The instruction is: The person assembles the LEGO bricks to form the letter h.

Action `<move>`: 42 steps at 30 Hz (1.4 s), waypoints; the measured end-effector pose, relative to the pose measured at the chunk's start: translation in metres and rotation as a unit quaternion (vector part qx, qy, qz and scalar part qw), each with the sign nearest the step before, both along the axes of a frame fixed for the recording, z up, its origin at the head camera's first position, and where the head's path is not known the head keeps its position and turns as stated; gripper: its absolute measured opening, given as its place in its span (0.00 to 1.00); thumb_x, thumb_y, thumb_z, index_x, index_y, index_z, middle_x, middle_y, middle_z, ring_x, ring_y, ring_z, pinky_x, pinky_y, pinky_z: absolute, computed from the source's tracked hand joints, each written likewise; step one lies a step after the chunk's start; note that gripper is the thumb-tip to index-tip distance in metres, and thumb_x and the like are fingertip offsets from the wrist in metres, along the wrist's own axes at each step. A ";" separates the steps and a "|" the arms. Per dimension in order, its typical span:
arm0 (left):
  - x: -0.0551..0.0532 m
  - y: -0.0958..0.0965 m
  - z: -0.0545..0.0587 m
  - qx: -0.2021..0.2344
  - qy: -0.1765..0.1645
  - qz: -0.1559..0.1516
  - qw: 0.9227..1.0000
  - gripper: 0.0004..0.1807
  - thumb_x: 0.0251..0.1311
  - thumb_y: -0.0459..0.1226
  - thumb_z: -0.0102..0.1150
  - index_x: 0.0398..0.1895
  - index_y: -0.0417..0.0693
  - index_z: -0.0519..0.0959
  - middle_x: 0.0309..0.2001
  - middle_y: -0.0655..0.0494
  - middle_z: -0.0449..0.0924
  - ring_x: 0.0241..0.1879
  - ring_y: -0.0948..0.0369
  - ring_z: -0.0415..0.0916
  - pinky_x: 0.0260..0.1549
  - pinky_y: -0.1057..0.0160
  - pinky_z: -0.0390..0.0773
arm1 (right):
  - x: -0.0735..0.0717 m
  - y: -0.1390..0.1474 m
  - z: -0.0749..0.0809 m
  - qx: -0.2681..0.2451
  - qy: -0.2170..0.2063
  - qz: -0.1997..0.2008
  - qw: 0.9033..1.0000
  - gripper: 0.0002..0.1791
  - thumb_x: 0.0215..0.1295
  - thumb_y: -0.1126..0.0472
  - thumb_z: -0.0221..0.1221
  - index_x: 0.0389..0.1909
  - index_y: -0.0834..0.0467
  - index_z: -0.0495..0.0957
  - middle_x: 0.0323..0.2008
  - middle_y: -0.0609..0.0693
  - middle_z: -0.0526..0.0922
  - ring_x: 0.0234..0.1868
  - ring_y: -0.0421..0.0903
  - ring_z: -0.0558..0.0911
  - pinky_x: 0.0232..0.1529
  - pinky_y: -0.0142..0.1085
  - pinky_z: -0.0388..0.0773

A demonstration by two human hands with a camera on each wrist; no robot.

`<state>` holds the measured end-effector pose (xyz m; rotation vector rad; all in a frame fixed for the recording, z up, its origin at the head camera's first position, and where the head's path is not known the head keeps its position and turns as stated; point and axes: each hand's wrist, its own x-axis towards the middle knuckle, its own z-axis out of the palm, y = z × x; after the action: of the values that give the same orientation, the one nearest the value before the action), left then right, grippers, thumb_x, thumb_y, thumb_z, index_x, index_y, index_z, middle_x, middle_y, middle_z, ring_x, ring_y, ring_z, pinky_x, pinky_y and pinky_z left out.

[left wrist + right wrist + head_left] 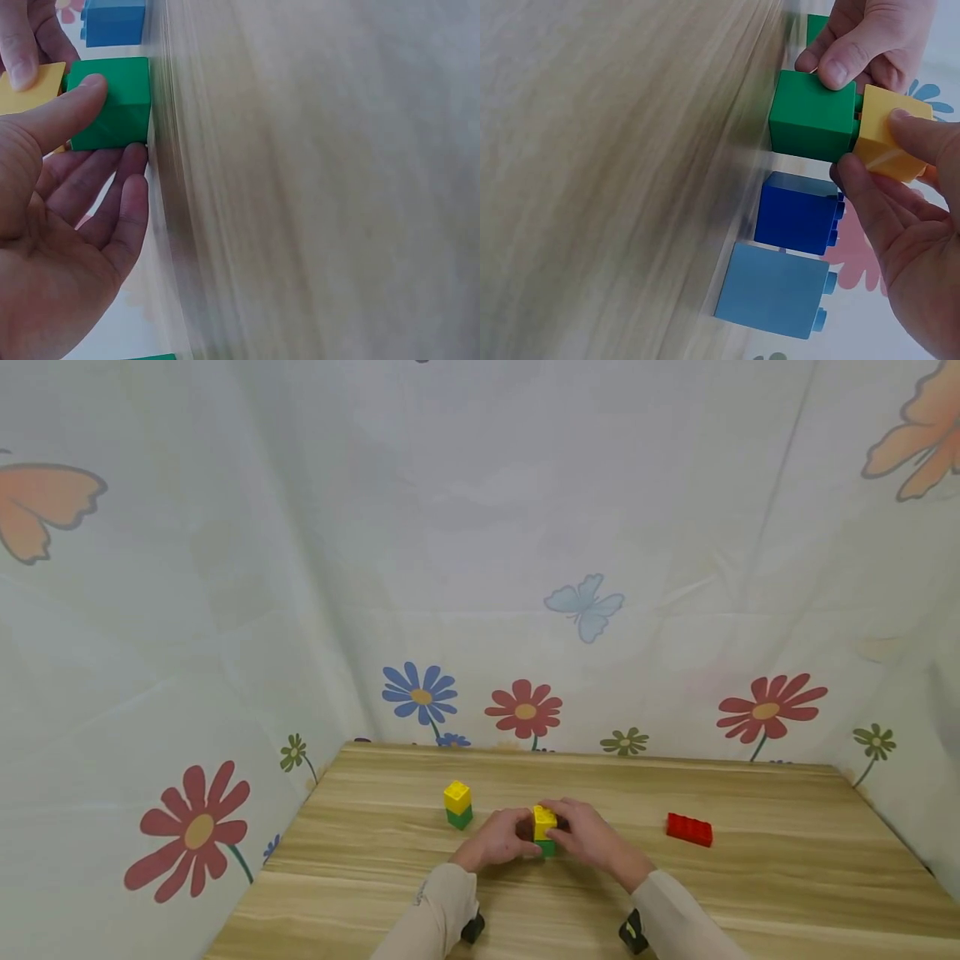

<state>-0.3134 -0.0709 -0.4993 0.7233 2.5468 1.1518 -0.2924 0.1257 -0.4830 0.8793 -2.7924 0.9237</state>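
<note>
In the head view, my left hand [498, 839] and right hand [592, 837] meet over a yellow toy brick [545, 824] standing on a green toy brick [544, 849]. My left thumb and fingers grip the green brick [112, 105], which sits on the table. From the other side, my right thumb and fingers pinch the yellow brick [889, 131]. The right wrist view shows a narrow gap with studs between the two bricks. To the left stands another pair, a yellow brick [457, 796] on top of a green brick [460, 817].
A long red brick [689, 830] lies to the right on the wooden table [360, 860]. The right wrist view also shows a dark blue brick [795, 217] and a light blue brick [772, 289]. A flower-print curtain [465, 527] hangs behind the table.
</note>
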 end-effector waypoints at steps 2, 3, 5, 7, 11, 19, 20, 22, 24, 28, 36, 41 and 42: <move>0.000 0.000 0.000 -0.001 -0.004 0.001 1.000 0.15 0.54 0.36 0.68 0.45 0.51 0.78 0.39 0.65 0.79 0.38 0.66 0.74 0.44 0.63 0.75 | 0.000 0.000 0.000 0.004 0.003 0.001 1.000 0.23 0.64 0.61 0.60 0.59 0.62 0.71 0.44 0.51 0.77 0.41 0.43 0.75 0.48 0.42 0.76; 0.000 0.000 0.001 0.000 -0.006 0.001 1.000 0.15 0.54 0.36 0.68 0.45 0.51 0.78 0.39 0.65 0.79 0.38 0.66 0.74 0.44 0.63 0.75 | 0.000 0.000 0.000 0.005 0.003 0.002 1.000 0.23 0.64 0.61 0.60 0.59 0.63 0.71 0.45 0.52 0.77 0.41 0.44 0.75 0.48 0.42 0.76; 0.000 0.000 0.001 0.001 -0.011 0.000 1.000 0.16 0.54 0.36 0.67 0.47 0.52 0.78 0.40 0.65 0.79 0.39 0.66 0.74 0.46 0.62 0.75 | -0.001 -0.001 0.000 0.008 0.000 0.001 1.000 0.24 0.64 0.61 0.60 0.59 0.63 0.71 0.45 0.52 0.77 0.41 0.44 0.75 0.49 0.42 0.76; -0.001 0.000 0.001 0.002 -0.014 -0.001 1.000 0.17 0.54 0.36 0.67 0.48 0.52 0.78 0.41 0.65 0.79 0.40 0.66 0.75 0.47 0.62 0.75 | -0.002 -0.002 0.002 0.012 -0.003 0.003 1.000 0.24 0.63 0.62 0.61 0.60 0.63 0.71 0.45 0.53 0.77 0.41 0.44 0.76 0.49 0.42 0.76; -0.001 0.000 0.001 0.000 -0.013 -0.003 1.000 0.18 0.54 0.36 0.67 0.49 0.53 0.78 0.43 0.65 0.80 0.42 0.66 0.75 0.48 0.61 0.75 | -0.002 -0.002 0.005 0.018 -0.007 0.006 1.000 0.24 0.63 0.62 0.61 0.60 0.63 0.71 0.45 0.53 0.77 0.41 0.45 0.76 0.49 0.43 0.76; -0.001 0.000 0.001 -0.002 -0.010 -0.002 1.000 0.18 0.54 0.36 0.67 0.49 0.53 0.78 0.44 0.65 0.80 0.43 0.66 0.75 0.49 0.60 0.74 | 0.000 -0.002 0.003 0.021 0.004 0.011 1.000 0.25 0.63 0.62 0.61 0.60 0.65 0.71 0.42 0.51 0.77 0.39 0.43 0.75 0.47 0.41 0.76; -0.001 0.000 0.001 -0.003 -0.009 -0.002 1.000 0.18 0.54 0.36 0.67 0.49 0.53 0.78 0.44 0.64 0.80 0.43 0.66 0.75 0.49 0.60 0.74 | 0.000 -0.002 0.003 0.020 0.007 0.013 1.000 0.25 0.63 0.62 0.61 0.60 0.65 0.71 0.42 0.51 0.76 0.39 0.43 0.75 0.46 0.41 0.76; -0.001 0.000 0.001 -0.004 -0.008 -0.002 1.000 0.18 0.54 0.36 0.67 0.49 0.53 0.78 0.44 0.64 0.80 0.43 0.66 0.75 0.49 0.60 0.74 | 0.000 -0.001 0.002 0.021 0.014 0.016 1.000 0.25 0.63 0.62 0.61 0.60 0.65 0.71 0.42 0.51 0.77 0.39 0.43 0.75 0.46 0.40 0.77; -0.001 0.000 0.001 -0.005 -0.007 -0.002 1.000 0.18 0.54 0.36 0.67 0.49 0.53 0.78 0.44 0.64 0.80 0.43 0.66 0.75 0.49 0.60 0.74 | 0.000 0.000 0.001 0.022 0.019 0.019 0.999 0.25 0.63 0.62 0.61 0.60 0.64 0.71 0.42 0.50 0.77 0.39 0.43 0.75 0.46 0.40 0.77; 0.000 0.000 0.002 -0.006 -0.008 -0.003 1.000 0.17 0.54 0.36 0.67 0.48 0.53 0.78 0.44 0.64 0.80 0.42 0.66 0.75 0.49 0.60 0.74 | 0.000 0.000 0.001 0.025 0.021 0.023 0.999 0.24 0.63 0.62 0.61 0.59 0.64 0.72 0.44 0.51 0.77 0.40 0.43 0.76 0.47 0.40 0.76; 0.001 0.000 0.001 -0.003 -0.010 -0.008 1.000 0.18 0.54 0.36 0.67 0.49 0.52 0.78 0.44 0.64 0.80 0.42 0.66 0.75 0.48 0.61 0.74 | 0.001 -0.001 0.005 0.035 0.014 0.022 0.999 0.24 0.62 0.62 0.61 0.59 0.65 0.72 0.44 0.52 0.78 0.40 0.45 0.76 0.47 0.42 0.76; 0.000 0.000 0.000 -0.003 -0.008 -0.006 1.000 0.18 0.54 0.36 0.67 0.49 0.52 0.78 0.43 0.65 0.80 0.42 0.66 0.75 0.48 0.61 0.74 | 0.000 -0.002 0.007 0.035 0.011 0.020 0.999 0.25 0.62 0.62 0.61 0.59 0.65 0.71 0.43 0.52 0.77 0.39 0.44 0.75 0.47 0.42 0.76; -0.001 0.000 0.000 -0.004 -0.007 -0.006 1.000 0.17 0.54 0.36 0.67 0.49 0.52 0.78 0.43 0.65 0.80 0.41 0.66 0.75 0.48 0.61 0.74 | 0.000 -0.002 0.008 0.035 0.011 0.019 0.999 0.25 0.62 0.62 0.61 0.59 0.65 0.71 0.43 0.52 0.77 0.39 0.44 0.75 0.47 0.42 0.76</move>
<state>-0.3140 -0.0707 -0.4989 0.7253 2.5309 1.1393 -0.2922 0.1237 -0.4754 0.9493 -2.8144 0.8212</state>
